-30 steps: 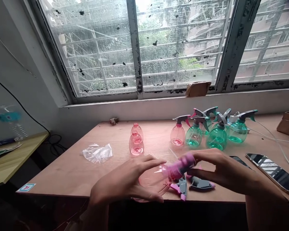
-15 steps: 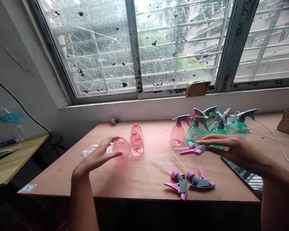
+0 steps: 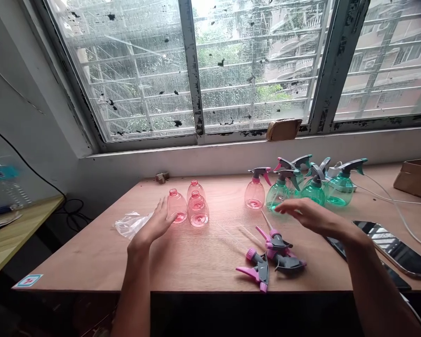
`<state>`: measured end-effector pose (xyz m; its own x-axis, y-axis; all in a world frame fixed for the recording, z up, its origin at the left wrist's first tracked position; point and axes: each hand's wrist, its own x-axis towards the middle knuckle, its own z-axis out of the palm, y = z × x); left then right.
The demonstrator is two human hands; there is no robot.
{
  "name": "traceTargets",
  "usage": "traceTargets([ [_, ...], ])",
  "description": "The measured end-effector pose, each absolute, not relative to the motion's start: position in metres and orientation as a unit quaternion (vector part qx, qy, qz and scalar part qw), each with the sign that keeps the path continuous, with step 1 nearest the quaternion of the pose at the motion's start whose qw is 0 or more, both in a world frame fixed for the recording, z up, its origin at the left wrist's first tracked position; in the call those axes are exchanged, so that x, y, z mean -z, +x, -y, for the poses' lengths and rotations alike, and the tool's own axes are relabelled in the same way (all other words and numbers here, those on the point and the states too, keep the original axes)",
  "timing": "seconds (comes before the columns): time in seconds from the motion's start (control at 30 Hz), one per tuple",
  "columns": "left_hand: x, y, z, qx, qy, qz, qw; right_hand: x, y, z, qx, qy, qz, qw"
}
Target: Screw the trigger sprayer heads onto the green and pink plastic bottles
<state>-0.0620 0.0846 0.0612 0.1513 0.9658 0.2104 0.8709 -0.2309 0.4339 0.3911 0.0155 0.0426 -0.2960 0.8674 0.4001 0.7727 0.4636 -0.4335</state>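
My left hand (image 3: 156, 224) is open with fingers stretched, its tips beside an uncapped pink bottle (image 3: 177, 206) standing on the wooden table (image 3: 196, 257). Two more uncapped pink bottles (image 3: 197, 209) stand just right of it. My right hand (image 3: 305, 216) hovers open, holding nothing, above a pile of three pink-and-grey trigger sprayer heads (image 3: 273, 255) with thin dip tubes. Behind that hand stand a capped pink spray bottle (image 3: 254, 189) and several green spray bottles (image 3: 315, 187).
A crumpled clear plastic bag (image 3: 129, 223) lies left of my left hand. Two phones (image 3: 393, 247) lie at the right, with a white cable (image 3: 400, 202) and a cardboard box (image 3: 416, 177) behind. A window sill runs along the back; a side table (image 3: 7, 234) stands at the left.
The pink bottle and its sprayer head have come apart. My left hand set the bottle by the other two and let go; my right hand dropped the head on the pile.
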Motion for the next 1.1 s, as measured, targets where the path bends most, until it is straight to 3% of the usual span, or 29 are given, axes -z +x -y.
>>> traceTargets([
  [0.2, -0.080, -0.073, -0.067, -0.235, 0.734, -0.634, 0.073, -0.043, 0.402, -0.033, 0.096, -0.613, 0.650, 0.438],
  [0.4, -0.102, -0.074, -0.044, -0.272, 0.737, -0.617, 0.051, -0.024, 0.408, -0.047, 0.070, -0.624, 0.632, 0.453],
  [0.53, -0.119, -0.067, -0.012, -0.276, 0.762, -0.574, 0.118, -0.037, 0.401, -0.036, 0.084, -0.591, 0.595, 0.538],
  [0.63, -0.129, -0.053, 0.022, -0.245, 0.842, -0.451, 0.167, -0.055, 0.387, -0.013, 0.099, -0.541, 0.560, 0.619],
  [0.73, -0.132, -0.022, 0.051, -0.228, 0.903, -0.315, 0.181, -0.074, 0.359, 0.014, 0.044, -0.469, 0.548, 0.691],
  [0.77, -0.131, -0.009, 0.056, -0.257, 0.907, -0.288, 0.170, -0.079, 0.347, 0.022, -0.036, -0.404, 0.522, 0.750],
  [0.83, -0.125, 0.018, 0.059, -0.363, 0.882, -0.271, 0.132, -0.086, 0.321, 0.039, -0.176, -0.317, 0.517, 0.775],
  [0.93, -0.114, 0.049, 0.051, -0.397, 0.841, -0.348, 0.115, -0.088, 0.287, 0.060, -0.270, -0.284, 0.546, 0.740],
  [1.1, -0.107, 0.053, 0.037, -0.314, 0.836, -0.359, 0.271, -0.089, 0.274, 0.084, -0.294, -0.320, 0.585, 0.685],
])
